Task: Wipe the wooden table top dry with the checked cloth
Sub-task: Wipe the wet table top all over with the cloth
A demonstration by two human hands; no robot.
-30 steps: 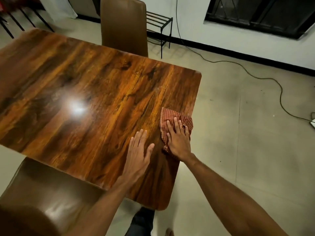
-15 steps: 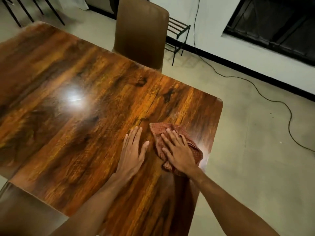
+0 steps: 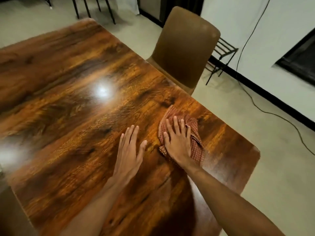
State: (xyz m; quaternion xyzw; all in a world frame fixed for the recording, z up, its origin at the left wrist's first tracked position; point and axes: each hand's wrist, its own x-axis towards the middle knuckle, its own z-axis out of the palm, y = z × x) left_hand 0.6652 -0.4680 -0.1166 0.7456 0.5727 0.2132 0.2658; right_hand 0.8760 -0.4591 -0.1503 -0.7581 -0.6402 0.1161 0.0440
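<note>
Right hand (image 3: pixel 177 143) — flat, pressing checked cloth (image 3: pixel 196 148) — has slid it inward from table (image 3: pixel 68 120) edge; left hand (image 3: pixel 129 154) flat.

Your right hand (image 3: pixel 177 142) covered the middle of the cloth (image 3: pixel 196 148), hiding its folds there. Far left of your left hand (image 3: pixel 129 150), the table (image 3: pixel 68 116) ran out of frame, and both your forearms (image 3: pixel 238 210) were cut off below.

Bare surface (image 3: pixel 68 116) gives sliding room from nine round to eleven o'clock of the checked cloth (image 3: pixel 196 149). The left grip (image 3: pixel 129 150) lies flat just at nine o'clock, blocking that lane. At twelve o'clock a brown chair (image 3: pixel 185 48) stands against the edge.
</note>
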